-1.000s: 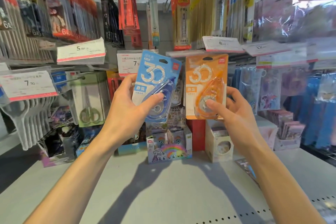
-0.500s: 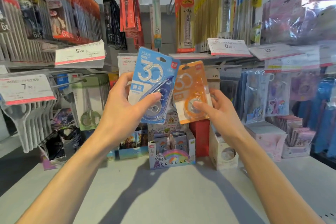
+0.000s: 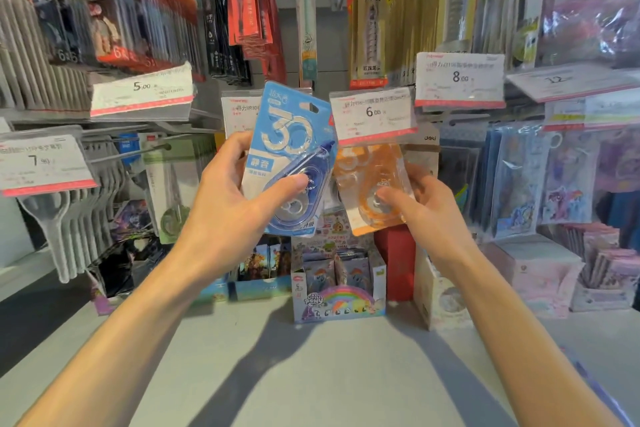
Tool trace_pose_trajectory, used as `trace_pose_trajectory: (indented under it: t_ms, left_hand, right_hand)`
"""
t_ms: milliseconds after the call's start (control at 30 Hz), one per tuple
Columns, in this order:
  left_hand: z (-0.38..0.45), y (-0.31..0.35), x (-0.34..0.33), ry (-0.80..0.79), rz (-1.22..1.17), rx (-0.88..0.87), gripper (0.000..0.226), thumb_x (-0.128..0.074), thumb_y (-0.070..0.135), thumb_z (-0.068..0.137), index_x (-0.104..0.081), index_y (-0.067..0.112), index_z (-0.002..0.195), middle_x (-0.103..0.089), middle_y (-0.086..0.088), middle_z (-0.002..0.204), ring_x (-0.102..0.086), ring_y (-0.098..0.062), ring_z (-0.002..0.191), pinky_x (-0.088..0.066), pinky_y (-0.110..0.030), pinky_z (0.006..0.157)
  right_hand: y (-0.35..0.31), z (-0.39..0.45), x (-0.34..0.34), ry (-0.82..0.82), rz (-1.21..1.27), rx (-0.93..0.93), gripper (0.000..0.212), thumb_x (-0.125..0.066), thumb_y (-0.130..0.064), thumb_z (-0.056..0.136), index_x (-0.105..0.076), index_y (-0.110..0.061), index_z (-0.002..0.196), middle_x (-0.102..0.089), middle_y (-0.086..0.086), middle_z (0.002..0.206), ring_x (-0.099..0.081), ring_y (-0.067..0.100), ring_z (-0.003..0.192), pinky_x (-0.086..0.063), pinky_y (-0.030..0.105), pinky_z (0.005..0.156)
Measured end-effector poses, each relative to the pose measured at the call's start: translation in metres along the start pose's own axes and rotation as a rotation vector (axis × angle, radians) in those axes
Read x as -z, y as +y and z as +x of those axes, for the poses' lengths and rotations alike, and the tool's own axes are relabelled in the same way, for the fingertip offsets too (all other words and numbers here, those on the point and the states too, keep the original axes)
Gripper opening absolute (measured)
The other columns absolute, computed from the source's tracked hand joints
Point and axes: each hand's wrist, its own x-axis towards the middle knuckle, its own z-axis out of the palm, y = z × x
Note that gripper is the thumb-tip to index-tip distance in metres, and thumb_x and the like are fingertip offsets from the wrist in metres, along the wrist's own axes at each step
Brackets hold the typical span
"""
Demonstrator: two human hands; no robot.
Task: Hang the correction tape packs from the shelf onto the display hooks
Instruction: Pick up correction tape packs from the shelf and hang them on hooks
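Observation:
My left hand [image 3: 228, 198] grips a blue correction tape pack [image 3: 289, 149], thumb pressed on its blister, held upright and tilted slightly right. My right hand [image 3: 420, 211] holds an orange correction tape pack [image 3: 372, 184] from its right side, thumb on the blister. The orange pack's top is hidden behind a hanging 6.00 price tag [image 3: 375, 114]. A bare display hook [image 3: 138, 151] juts out at the left, below the 5.00 tag [image 3: 142, 90]. The hook behind the 6.00 tag is not visible.
Rows of hanging pen packs fill the upper hooks. Price tags 7.00 [image 3: 43, 163] and 8.00 [image 3: 459, 78] hang left and right. On the grey shelf [image 3: 311, 374] stand a rainbow card box [image 3: 339, 291], a red box [image 3: 398, 260] and pink boxes [image 3: 540, 274].
Both hands moved forward toward the hooks. The orange pack went from beside the blue pack up and under the 6.00 price tag, which now covers its top.

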Motion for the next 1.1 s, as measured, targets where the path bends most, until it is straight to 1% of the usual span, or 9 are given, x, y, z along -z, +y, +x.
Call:
trace_pose_trajectory:
  t_ms: [100,233,333,500,600,700,800,933,1100]
  left_hand:
    - [0.001,-0.001,0.000,-0.001,0.000,-0.007,0.043,-0.080,0.033,0.083,-0.057,0.037,0.119,-0.075,0.018,0.117,-0.073,-0.005,0.106,-0.057,-0.018,0.084]
    - [0.005,-0.006,0.002,0.001,-0.026,-0.014,0.043,-0.081,0.029,0.082,-0.058,0.037,0.117,-0.076,0.017,0.116,-0.074,-0.006,0.105,-0.058,-0.018,0.081]
    - [0.009,-0.010,0.005,-0.002,-0.053,-0.015,0.045,-0.083,0.032,0.079,-0.059,0.033,0.117,-0.078,0.016,0.112,-0.076,-0.008,0.101,-0.059,-0.019,0.079]
    - [0.014,-0.014,0.008,-0.029,-0.093,-0.025,0.050,-0.083,0.036,0.075,-0.059,0.029,0.118,-0.077,0.019,0.112,-0.075,-0.005,0.100,-0.058,-0.018,0.078]
    - [0.016,-0.017,0.008,-0.037,-0.097,-0.032,0.046,-0.083,0.029,0.078,-0.059,0.031,0.117,-0.076,0.020,0.112,-0.075,-0.005,0.102,-0.059,-0.021,0.081]
    - [0.013,-0.018,0.007,-0.033,-0.099,-0.049,0.043,-0.081,0.026,0.081,-0.059,0.033,0.118,-0.075,0.018,0.115,-0.074,-0.005,0.105,-0.059,-0.023,0.084]
    - [0.007,-0.018,0.005,-0.021,-0.133,-0.050,0.042,-0.081,0.024,0.082,-0.059,0.033,0.117,-0.076,0.019,0.112,-0.076,-0.006,0.100,-0.060,-0.022,0.080]
    - [-0.004,-0.021,-0.001,-0.019,-0.190,-0.004,0.043,-0.082,0.032,0.074,-0.062,0.031,0.112,-0.078,0.012,0.110,-0.077,-0.013,0.098,-0.061,-0.027,0.078]
    - [-0.016,-0.025,-0.016,-0.033,-0.238,0.082,0.045,-0.085,0.024,0.070,-0.062,0.023,0.108,-0.080,0.004,0.105,-0.078,-0.015,0.093,-0.061,-0.029,0.077]
  right_hand:
    - [0.009,0.006,-0.010,-0.025,0.004,-0.025,0.076,-0.067,-0.055,0.072,-0.056,-0.025,0.141,-0.071,-0.009,0.128,-0.065,0.010,0.119,-0.051,0.035,0.102]
    - [0.027,0.019,-0.028,0.010,0.024,-0.049,0.024,-0.064,-0.037,0.081,-0.067,-0.038,0.105,-0.078,-0.020,0.098,-0.071,-0.004,0.092,-0.053,0.013,0.072]
    - [0.036,0.030,-0.040,0.069,0.014,-0.062,0.023,-0.068,-0.041,0.086,-0.067,-0.036,0.108,-0.077,-0.012,0.099,-0.070,0.000,0.093,-0.054,0.026,0.081]
    - [0.037,0.038,-0.053,0.098,0.027,-0.115,0.035,-0.072,-0.041,0.094,-0.062,-0.028,0.125,-0.073,-0.012,0.101,-0.072,0.000,0.090,-0.060,0.029,0.082]
    - [0.031,0.031,-0.047,0.064,-0.079,-0.106,0.020,-0.067,-0.045,0.096,-0.061,-0.039,0.114,-0.067,-0.028,0.095,-0.067,-0.009,0.096,-0.048,0.010,0.072]
    - [0.028,0.015,-0.033,0.040,-0.186,-0.074,0.029,-0.062,-0.032,0.099,-0.063,-0.033,0.128,-0.071,-0.018,0.113,-0.067,0.003,0.107,-0.044,0.010,0.080]
    - [0.021,-0.005,-0.022,0.076,-0.216,-0.024,0.035,-0.064,-0.031,0.099,-0.064,-0.023,0.133,-0.071,-0.017,0.117,-0.065,-0.015,0.099,-0.048,0.003,0.081]
    - [0.008,-0.032,-0.017,0.113,-0.218,0.069,0.032,-0.068,-0.035,0.097,-0.067,-0.025,0.127,-0.071,-0.015,0.121,-0.066,0.000,0.113,-0.051,0.024,0.100]
    - [-0.011,-0.056,-0.024,-0.162,0.053,0.101,0.025,-0.069,-0.020,0.097,-0.072,-0.019,0.121,-0.078,-0.014,0.113,-0.071,0.002,0.108,-0.052,0.014,0.091]
